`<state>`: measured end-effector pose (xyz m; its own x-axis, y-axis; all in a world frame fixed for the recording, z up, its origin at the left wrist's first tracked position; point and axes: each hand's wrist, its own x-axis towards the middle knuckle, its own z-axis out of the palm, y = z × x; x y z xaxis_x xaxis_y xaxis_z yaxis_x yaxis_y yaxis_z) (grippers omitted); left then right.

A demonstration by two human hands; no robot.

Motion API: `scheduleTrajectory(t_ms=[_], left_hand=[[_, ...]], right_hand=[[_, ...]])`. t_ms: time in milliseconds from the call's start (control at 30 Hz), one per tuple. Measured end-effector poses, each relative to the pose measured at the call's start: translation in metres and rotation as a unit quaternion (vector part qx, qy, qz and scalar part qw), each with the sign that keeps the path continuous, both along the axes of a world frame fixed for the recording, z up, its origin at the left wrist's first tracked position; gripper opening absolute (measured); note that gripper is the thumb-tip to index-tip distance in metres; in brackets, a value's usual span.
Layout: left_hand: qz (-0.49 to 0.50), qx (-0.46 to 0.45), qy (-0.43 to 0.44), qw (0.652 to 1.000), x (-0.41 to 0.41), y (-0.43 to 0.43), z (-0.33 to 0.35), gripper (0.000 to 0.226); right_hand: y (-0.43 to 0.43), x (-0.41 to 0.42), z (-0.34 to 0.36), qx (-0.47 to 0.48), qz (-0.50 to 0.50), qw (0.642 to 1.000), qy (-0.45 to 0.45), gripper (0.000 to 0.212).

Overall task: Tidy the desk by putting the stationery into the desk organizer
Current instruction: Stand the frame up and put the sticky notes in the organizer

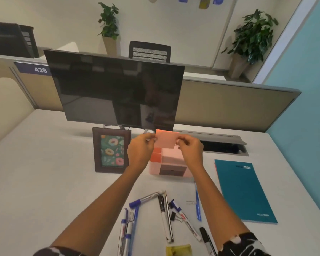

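Note:
A pink sticky-note pad (166, 139) is held up above the pink desk organizer (171, 163), pinched on its left edge by my left hand (140, 148) and on its right edge by my right hand (189, 147). The organizer has a grey drawer at its front and an orange block in its left compartment. Near me on the desk lie several pens and markers (164, 213), a blue pen (197, 202), a black binder clip (173, 216), a paper clip (190, 202) and a yellow item (177, 250) at the bottom edge.
A dark monitor (116, 91) stands behind the organizer, and a framed doughnut picture (111, 152) stands to its left. A teal notebook (244, 191) lies at the right. A cable slot (222, 145) opens in the desk at the back right.

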<state>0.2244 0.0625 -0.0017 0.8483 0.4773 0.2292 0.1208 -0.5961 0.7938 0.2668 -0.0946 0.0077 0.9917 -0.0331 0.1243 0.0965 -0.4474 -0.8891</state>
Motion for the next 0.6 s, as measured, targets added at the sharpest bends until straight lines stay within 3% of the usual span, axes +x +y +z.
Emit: scheduleTrajectory(t_ms=[333,600], left_hand=[[0.003,0.035,0.042,0.999,0.059,0.018,-0.024,0.019],[0.002,0.051,0.072,0.996,0.068,0.012,-0.047,0.026]], right_hand=[[0.020,0.059,-0.016,-0.077,0.006,0.997,-0.012,0.020],[0.014,0.069,-0.039,-0.110,0.033,0.993,0.033,0.023]])
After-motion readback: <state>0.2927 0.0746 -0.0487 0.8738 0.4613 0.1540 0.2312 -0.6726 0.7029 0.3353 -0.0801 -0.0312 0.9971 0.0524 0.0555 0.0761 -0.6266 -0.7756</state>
